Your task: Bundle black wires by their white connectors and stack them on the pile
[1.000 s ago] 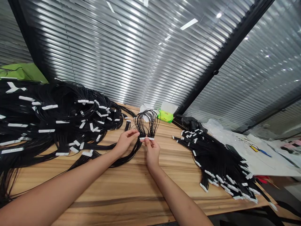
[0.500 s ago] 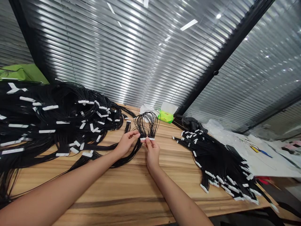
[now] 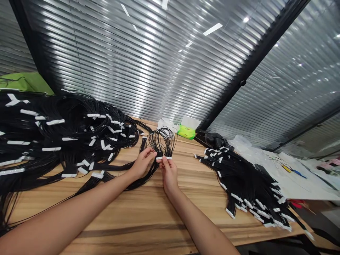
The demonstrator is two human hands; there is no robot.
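Near the middle of the table, my right hand [image 3: 170,175] pinches a narrow white connector [image 3: 167,158] between thumb and fingers. Black wires [image 3: 162,136] rise from this connector in an upright loop. My left hand [image 3: 144,163] is closed at the connector's left end, thumb and forefinger together against the black wires there; the exact grip is partly hidden. A thick bundle of wires [image 3: 143,181] runs down and left from the connector, passing behind my left wrist. Just beyond my left hand lies a short wire end with a white connector [image 3: 145,137].
A large heap of black wire harnesses [image 3: 71,120] with white connectors covers the left side. Another pile [image 3: 247,180] lies on the right. At the back stand a green tissue pack [image 3: 186,131] and crumpled white paper [image 3: 167,124]. Blue-and-yellow pliers [image 3: 293,170] lie on the white surface.
Both hands and the connector have shifted slightly left and down in view. The wire loop leans a little further left, and more black wire shows by my left fingertips.
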